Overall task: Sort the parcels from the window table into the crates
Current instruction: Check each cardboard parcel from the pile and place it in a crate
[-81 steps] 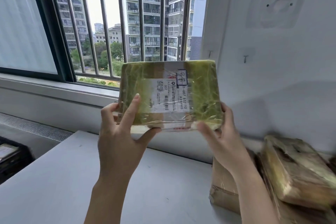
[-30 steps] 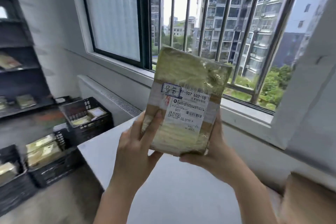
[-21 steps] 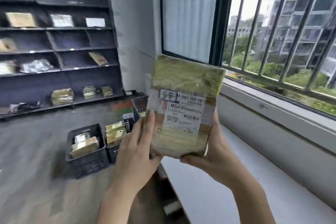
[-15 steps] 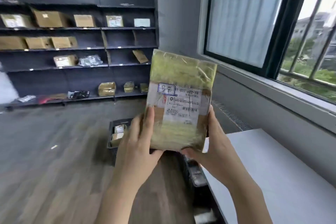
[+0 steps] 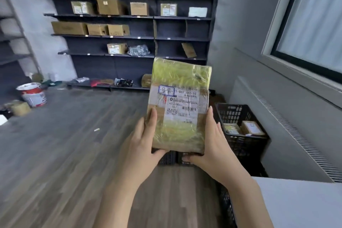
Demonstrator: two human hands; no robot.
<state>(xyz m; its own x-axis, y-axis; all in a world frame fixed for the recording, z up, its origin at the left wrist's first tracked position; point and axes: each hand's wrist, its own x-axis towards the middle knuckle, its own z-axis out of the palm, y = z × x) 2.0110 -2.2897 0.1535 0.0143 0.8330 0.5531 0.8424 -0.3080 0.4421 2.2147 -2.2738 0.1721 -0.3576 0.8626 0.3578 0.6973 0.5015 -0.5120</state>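
Out in front of the chest, both hands grip the parcel [image 5: 180, 105] upright: left hand [image 5: 142, 146] and right hand [image 5: 212, 144] clasping its lower edges, thumbs underneath.

I see the parcel [image 5: 180, 105] upright in mid-air at centre, its lower end between my hands: left hand [image 5: 140, 146] on its left edge, right hand [image 5: 212, 144] on its right edge and under the bottom. Behind and to the right of it a crate [image 5: 238, 139] sits on the floor against the radiator [image 5: 288, 131], with two small parcels [image 5: 242, 128] inside. The table [image 5: 299, 205] corner lies at lower right, below the window [image 5: 312, 22]. Shelves [image 5: 129, 37] with boxes stand along the far wall; a bucket [image 5: 33, 94] sits on the floor far left
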